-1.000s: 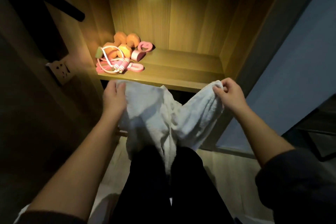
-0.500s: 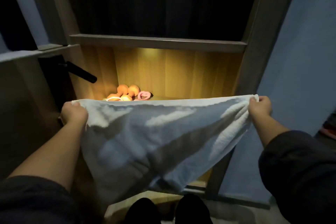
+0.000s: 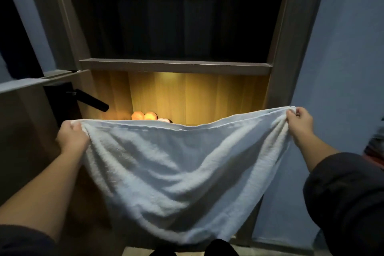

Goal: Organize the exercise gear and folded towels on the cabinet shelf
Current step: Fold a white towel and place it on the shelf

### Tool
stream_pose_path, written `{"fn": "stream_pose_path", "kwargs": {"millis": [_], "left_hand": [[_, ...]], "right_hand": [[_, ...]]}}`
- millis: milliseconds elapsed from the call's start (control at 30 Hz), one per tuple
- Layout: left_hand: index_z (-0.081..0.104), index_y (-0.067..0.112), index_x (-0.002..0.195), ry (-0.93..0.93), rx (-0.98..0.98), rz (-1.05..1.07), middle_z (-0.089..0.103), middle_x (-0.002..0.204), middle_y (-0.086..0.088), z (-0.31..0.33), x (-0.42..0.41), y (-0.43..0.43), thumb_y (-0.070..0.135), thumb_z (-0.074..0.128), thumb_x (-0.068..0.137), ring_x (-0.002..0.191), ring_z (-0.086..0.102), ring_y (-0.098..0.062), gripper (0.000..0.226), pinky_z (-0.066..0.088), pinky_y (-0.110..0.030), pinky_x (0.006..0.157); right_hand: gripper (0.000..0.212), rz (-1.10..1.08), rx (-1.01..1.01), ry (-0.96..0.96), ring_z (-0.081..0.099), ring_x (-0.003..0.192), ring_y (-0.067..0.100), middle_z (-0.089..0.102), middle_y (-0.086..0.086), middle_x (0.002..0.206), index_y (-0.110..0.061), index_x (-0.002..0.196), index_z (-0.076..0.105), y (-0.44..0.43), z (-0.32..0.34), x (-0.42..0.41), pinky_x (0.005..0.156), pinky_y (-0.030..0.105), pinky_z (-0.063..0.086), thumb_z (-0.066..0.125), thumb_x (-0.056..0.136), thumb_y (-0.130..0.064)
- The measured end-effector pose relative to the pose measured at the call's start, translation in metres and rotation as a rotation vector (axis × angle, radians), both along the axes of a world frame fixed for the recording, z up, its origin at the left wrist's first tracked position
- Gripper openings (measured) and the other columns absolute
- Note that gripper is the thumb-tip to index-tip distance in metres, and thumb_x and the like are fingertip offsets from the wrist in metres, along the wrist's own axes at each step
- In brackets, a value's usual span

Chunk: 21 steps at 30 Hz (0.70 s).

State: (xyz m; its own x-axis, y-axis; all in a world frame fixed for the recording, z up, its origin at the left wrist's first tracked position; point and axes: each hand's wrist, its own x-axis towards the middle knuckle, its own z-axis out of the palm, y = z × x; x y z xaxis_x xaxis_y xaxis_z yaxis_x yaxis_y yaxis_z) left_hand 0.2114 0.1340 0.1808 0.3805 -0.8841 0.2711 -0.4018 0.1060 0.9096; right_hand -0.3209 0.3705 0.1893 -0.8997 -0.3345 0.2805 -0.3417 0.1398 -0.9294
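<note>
The left hand point(image 3: 71, 137) and right hand point(image 3: 299, 122) each pinch a top corner of the white towel point(image 3: 178, 172), spread before the lit cabinet shelf point(image 3: 187, 97). Folding well likely means keeping the top edge taut and bringing corners together evenly

a dim home room: wooden cabinet point(image 3: 291, 52) with a lit shelf niche point(image 3: 197, 93), door handle point(image 3: 91, 100), blue wall point(image 3: 342, 58).
</note>
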Motion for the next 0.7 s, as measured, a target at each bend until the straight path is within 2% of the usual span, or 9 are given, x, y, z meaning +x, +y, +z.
{"fn": "stream_pose_path", "kwargs": {"millis": [133, 233, 367, 467, 533, 600, 633, 667, 700], "left_hand": [[0.053, 0.001, 0.121, 0.036, -0.033, 0.057, 0.055, 0.125, -0.025, 0.006, -0.008, 0.004, 0.021, 0.035, 0.103, 0.116, 0.052, -0.039, 0.032, 0.04, -0.043, 0.099], [0.051, 0.002, 0.122, 0.108, -0.052, 0.1, 0.055, 0.127, -0.023, 0.006, -0.012, 0.006, 0.02, 0.034, 0.104, 0.118, 0.052, -0.037, 0.031, 0.039, -0.042, 0.1], [0.051, 0.0, 0.121, 0.023, 0.073, 0.109, 0.054, 0.128, -0.027, 0.003, -0.01, 0.008, 0.019, 0.036, 0.104, 0.12, 0.051, -0.042, 0.03, 0.04, -0.047, 0.102], [0.059, -0.006, 0.103, -0.123, 0.186, -0.042, 0.054, 0.128, -0.031, 0.009, -0.015, 0.01, 0.002, 0.042, 0.098, 0.121, 0.05, -0.046, 0.02, 0.041, -0.047, 0.1], [0.057, -0.009, 0.115, -0.101, 0.108, -0.054, 0.055, 0.127, -0.032, 0.015, -0.024, 0.013, 0.007, 0.039, 0.1, 0.119, 0.05, -0.046, 0.028, 0.041, -0.047, 0.098], [0.052, -0.005, 0.124, 0.018, -0.02, 0.019, 0.055, 0.126, -0.028, 0.021, -0.031, 0.014, 0.016, 0.034, 0.103, 0.119, 0.05, -0.043, 0.035, 0.04, -0.045, 0.099], [0.051, -0.004, 0.125, 0.063, -0.041, 0.062, 0.054, 0.127, -0.026, 0.022, -0.03, 0.013, 0.017, 0.033, 0.103, 0.119, 0.049, -0.041, 0.036, 0.039, -0.044, 0.1], [0.051, -0.006, 0.125, 0.054, -0.006, 0.073, 0.054, 0.127, -0.027, 0.021, -0.027, 0.012, 0.014, 0.033, 0.102, 0.119, 0.049, -0.042, 0.036, 0.04, -0.045, 0.099], [0.053, -0.009, 0.124, -0.011, 0.07, 0.063, 0.054, 0.127, -0.03, 0.018, -0.022, 0.009, 0.009, 0.036, 0.1, 0.119, 0.05, -0.044, 0.034, 0.04, -0.046, 0.099]], "right_hand": [[0.022, 0.022, 0.029, 0.01, 0.059, 0.102, 0.033, 0.063, 0.013, 0.11, -0.013, 0.109, 0.059, -0.007, 0.009, 0.01, 0.094, 0.047, 0.049, 0.049, 0.098, -0.029], [0.015, -0.007, -0.009, 0.018, 0.059, 0.095, 0.026, 0.062, 0.006, 0.106, -0.022, 0.103, 0.055, -0.01, 0.014, 0.017, 0.088, 0.044, 0.051, 0.045, 0.1, -0.033], [0.017, -0.008, 0.116, 0.096, 0.056, 0.088, 0.027, 0.059, 0.004, 0.096, -0.021, 0.098, 0.054, -0.008, 0.007, 0.016, 0.076, 0.039, 0.046, 0.043, 0.101, -0.033], [0.025, 0.05, 0.321, 0.108, 0.055, 0.097, 0.035, 0.06, 0.017, 0.107, -0.007, 0.11, 0.059, -0.009, 0.004, 0.018, 0.084, 0.043, 0.045, 0.043, 0.101, -0.024], [0.021, 0.073, 0.228, 0.149, 0.056, 0.093, 0.029, 0.06, 0.017, 0.107, -0.007, 0.107, 0.06, -0.016, 0.007, 0.023, 0.082, 0.039, 0.044, 0.046, 0.099, -0.02], [0.014, 0.042, -0.04, 0.133, 0.056, 0.086, 0.02, 0.061, 0.01, 0.103, -0.014, 0.103, 0.058, -0.023, 0.015, 0.036, 0.082, 0.036, 0.046, 0.047, 0.099, -0.022], [0.015, 0.008, -0.123, 0.103, 0.058, 0.09, 0.021, 0.061, 0.009, 0.104, -0.015, 0.103, 0.058, -0.025, 0.018, 0.038, 0.085, 0.037, 0.048, 0.047, 0.1, -0.024], [0.019, -0.002, -0.117, 0.059, 0.06, 0.097, 0.026, 0.062, 0.011, 0.107, -0.013, 0.107, 0.059, -0.025, 0.02, 0.039, 0.087, 0.038, 0.047, 0.046, 0.1, -0.025], [0.025, 0.01, 0.012, 0.021, 0.059, 0.104, 0.033, 0.062, 0.016, 0.112, -0.008, 0.112, 0.06, -0.024, 0.019, 0.036, 0.088, 0.038, 0.047, 0.045, 0.101, -0.025]]}}
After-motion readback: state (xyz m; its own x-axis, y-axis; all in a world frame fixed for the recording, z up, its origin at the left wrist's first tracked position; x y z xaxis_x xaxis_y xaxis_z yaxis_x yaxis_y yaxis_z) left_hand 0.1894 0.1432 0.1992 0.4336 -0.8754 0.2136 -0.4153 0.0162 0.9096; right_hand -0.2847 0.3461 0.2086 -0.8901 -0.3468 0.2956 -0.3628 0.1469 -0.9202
